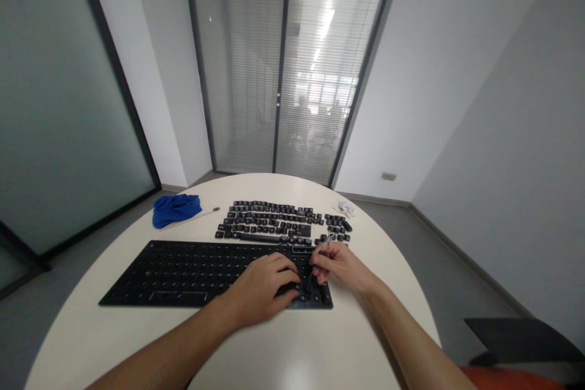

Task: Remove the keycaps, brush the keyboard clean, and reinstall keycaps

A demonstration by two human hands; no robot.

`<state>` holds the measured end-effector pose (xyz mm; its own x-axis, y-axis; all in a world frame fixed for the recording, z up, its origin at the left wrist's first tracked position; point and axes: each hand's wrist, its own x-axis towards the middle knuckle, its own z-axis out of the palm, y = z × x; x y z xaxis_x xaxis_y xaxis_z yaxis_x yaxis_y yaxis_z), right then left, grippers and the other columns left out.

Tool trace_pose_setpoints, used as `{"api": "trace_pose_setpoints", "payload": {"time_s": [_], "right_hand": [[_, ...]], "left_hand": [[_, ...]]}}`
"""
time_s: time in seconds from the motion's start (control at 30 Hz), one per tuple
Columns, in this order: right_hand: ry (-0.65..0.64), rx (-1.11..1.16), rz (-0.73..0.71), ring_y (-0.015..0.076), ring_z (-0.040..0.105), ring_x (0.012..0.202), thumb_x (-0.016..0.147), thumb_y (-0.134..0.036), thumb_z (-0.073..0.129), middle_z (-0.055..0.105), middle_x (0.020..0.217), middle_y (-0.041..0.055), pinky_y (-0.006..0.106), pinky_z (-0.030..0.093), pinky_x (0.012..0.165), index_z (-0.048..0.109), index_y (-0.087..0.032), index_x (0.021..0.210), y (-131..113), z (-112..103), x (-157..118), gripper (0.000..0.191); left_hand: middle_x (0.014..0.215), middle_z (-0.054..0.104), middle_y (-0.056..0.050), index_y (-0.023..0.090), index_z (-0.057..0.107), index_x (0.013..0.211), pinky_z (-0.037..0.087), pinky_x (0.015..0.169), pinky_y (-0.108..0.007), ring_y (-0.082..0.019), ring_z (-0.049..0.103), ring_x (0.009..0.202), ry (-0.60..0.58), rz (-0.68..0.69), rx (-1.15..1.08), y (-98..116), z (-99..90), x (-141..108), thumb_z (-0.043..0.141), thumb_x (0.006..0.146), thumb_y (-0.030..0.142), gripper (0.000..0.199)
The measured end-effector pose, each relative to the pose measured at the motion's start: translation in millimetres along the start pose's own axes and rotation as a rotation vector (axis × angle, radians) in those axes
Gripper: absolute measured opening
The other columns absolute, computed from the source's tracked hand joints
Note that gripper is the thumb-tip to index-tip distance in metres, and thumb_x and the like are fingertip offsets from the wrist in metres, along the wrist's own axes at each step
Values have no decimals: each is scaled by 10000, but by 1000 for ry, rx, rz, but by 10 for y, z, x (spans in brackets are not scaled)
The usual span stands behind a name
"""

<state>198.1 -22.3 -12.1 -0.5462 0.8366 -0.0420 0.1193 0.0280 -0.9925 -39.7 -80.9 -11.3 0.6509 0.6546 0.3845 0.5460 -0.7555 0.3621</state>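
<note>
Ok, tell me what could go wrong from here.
The thin tool in the right hand might slip and scratch the keyboard or catch the left hand, which rests close by on it.
The small group of loose keycaps lies just beyond the right hand, so a stray knuckle could push some out of their rows.

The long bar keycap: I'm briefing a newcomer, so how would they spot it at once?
On the pale table, just beyond the black keyboard base, loose black keycaps lie in rows. In the row nearest the base, look for the long bar keycap. It is far longer than the small, blocky keycaps on either side of it.
</note>
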Motion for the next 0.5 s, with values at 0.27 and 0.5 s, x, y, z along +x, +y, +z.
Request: {"api": "trace_pose_setpoints", "payload": {"time_s": [0.27,0.5], "right_hand": [[58,42,-71,157,744,698,805,-564,745,772,834,74,250,578,630,674,-155,969,-24,121,7,446],[156,32,-220,158,722,705,797,-501,781,755,789,44,271,578,663,739,-184,945,-56,69,-7,353]], "left_hand": [[1191,704,-63,216,618,1249,501,961,-393,-236,643,1089,105,-213,-173,-35,37,-19,678,891,221,363],[1067,734,-48,206,674,1082,512,886,-351,-217,676,962,203,-308,-254,-57,43,14,616,912,221,180]]}}
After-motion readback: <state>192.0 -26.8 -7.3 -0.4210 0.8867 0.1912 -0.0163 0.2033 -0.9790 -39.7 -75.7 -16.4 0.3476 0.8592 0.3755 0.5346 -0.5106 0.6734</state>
